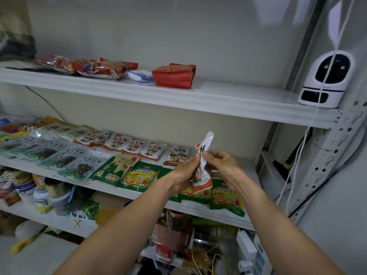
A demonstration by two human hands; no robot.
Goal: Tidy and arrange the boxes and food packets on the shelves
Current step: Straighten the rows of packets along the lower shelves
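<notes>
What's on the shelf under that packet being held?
Green-and-yellow packets lie on the middle shelf beneath the held packet. It and the left hand cover some, so their number is unclear.

Held packet (203,169), pinched between left hand (183,172) and right hand (223,165): white, orange lower corner, black characters.
Mushroom packets (133,147), left of the hands: white, orange base, brown mushroom picture.
Green packets (226,199), below the hands: green border, yellow centre, yellow cartoon chick.
Red bag (174,76), above the hands: red, faint gold print.
Camera (325,80), up and right of the hands: white shell, glossy black face.
Shelves (218,102): white.
</notes>
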